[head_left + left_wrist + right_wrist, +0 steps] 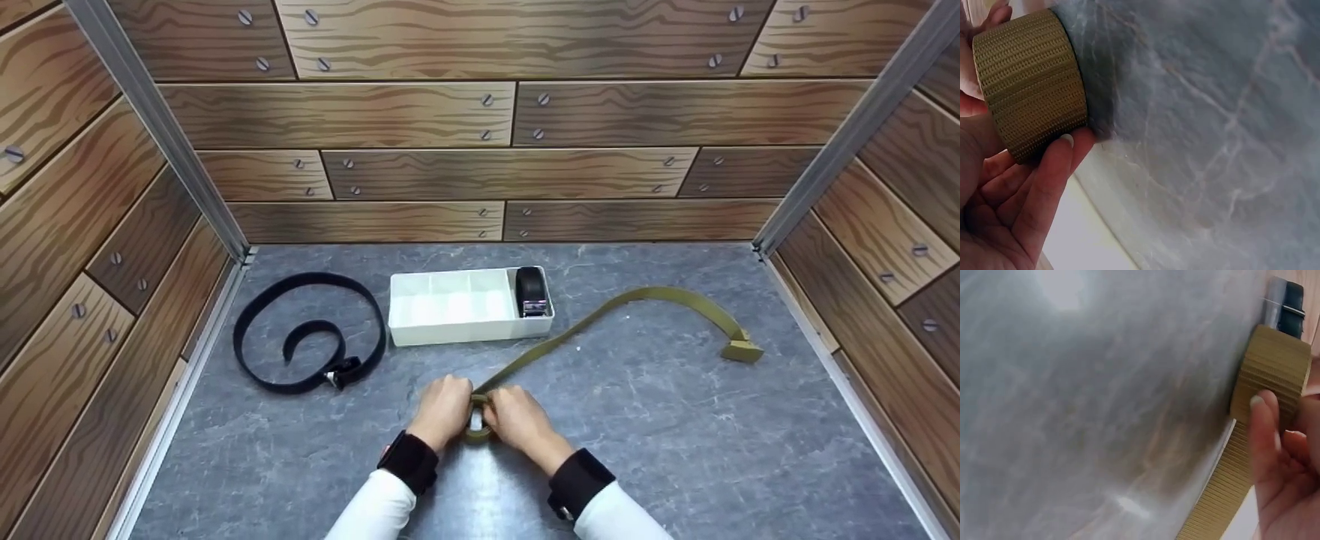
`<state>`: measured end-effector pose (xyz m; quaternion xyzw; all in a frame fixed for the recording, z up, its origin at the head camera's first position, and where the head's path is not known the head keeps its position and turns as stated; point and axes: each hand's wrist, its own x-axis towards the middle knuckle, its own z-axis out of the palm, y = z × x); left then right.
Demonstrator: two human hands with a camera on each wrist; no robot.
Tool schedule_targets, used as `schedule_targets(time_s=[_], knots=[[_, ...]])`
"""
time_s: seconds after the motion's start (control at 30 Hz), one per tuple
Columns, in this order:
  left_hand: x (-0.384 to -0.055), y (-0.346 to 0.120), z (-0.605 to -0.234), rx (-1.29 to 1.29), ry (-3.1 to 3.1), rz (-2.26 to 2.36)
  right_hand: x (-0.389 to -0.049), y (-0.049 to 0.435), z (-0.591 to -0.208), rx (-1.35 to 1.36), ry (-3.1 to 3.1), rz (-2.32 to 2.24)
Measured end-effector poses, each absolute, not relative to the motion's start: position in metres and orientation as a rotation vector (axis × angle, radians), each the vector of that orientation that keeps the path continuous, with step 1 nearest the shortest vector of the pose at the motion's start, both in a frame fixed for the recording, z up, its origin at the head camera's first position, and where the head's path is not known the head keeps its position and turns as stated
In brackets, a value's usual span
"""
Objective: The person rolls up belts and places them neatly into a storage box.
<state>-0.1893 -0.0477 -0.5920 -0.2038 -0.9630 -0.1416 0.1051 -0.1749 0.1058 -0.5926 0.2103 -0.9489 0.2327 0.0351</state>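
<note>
An olive-green webbing belt (660,294) lies on the table, its near end wound into a loop-shaped roll (478,435). My left hand (442,411) holds this roll from the left, and my right hand (521,421) grips it from the right. Close up in the left wrist view, the ribbed roll (1033,84) stands on its edge between both hands' fingers. In the right wrist view, fingers press the roll (1272,371), and the flat strap runs away from it. The belt's free length curves to the right, ending at an olive buckle (742,350).
A white compartment tray (465,331) stands beyond my hands. Its rightmost compartment holds a rolled black belt (530,285) with a silver buckle. Loosely coiled at the left lies another black belt (244,330). Wood-patterned walls (495,172) enclose the grey marbled table (675,450).
</note>
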Motion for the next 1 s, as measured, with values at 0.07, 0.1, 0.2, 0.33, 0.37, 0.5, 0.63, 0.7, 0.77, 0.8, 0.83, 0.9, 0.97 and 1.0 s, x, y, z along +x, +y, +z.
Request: schedule_targets(time_s=[0.07,0.1,0.2,0.33,0.37,0.5,0.63,0.7,0.77,0.8,0.83,0.9,0.97,1.0], knots=[[-0.1897,-0.0463,-0.5926,-0.588,-2.837,-0.429,-0.1717,0.1069,-0.5894,0.532,-2.995,0.829],[-0.1899,-0.0456,-0.5931,-0.578,-2.843,-0.436,-0.1701,0.1072,-0.5880,0.479,-3.022,0.876],[-0.1898,-0.0449,-0.5931,-0.551,-2.885,-0.472,-0.1671,0.1067,-0.5863,0.433,-3.031,0.882],[-0.1885,-0.0448,-0.5921,-0.542,-2.924,-0.514,-0.1675,0.1059,-0.5890,0.524,-2.961,0.673],[-0.1881,-0.0448,-0.5921,-0.545,-2.924,-0.517,-0.1677,0.1058,-0.5899,0.546,-2.944,0.629],[-0.1874,-0.0447,-0.5910,-0.561,-2.916,-0.561,-0.1694,0.1071,-0.5916,0.623,-2.901,0.546],[-0.1887,-0.0445,-0.5890,-0.581,-2.907,-0.540,-0.1721,0.1096,-0.5929,0.672,-2.900,0.552],[-0.1897,-0.0441,-0.5890,-0.588,-2.896,-0.499,-0.1732,0.1105,-0.5925,0.674,-2.923,0.580],[-0.1905,-0.0436,-0.5897,-0.590,-2.881,-0.460,-0.1733,0.1109,-0.5908,0.656,-2.952,0.626],[-0.1907,-0.0433,-0.5900,-0.587,-2.875,-0.450,-0.1727,0.1108,-0.5895,0.625,-2.983,0.666],[-0.1907,-0.0431,-0.5903,-0.584,-2.870,-0.447,-0.1720,0.1106,-0.5885,0.597,-3.005,0.707],[-0.1903,-0.0427,-0.5908,-0.577,-2.871,-0.449,-0.1698,0.1099,-0.5865,0.514,-3.062,0.816],[-0.1896,-0.0424,-0.5902,-0.576,-2.876,-0.460,-0.1674,0.1088,-0.5851,0.438,-3.093,0.886],[-0.1892,-0.0422,-0.5901,-0.581,-2.875,-0.467,-0.1664,0.1084,-0.5853,0.423,-3.095,0.889]])
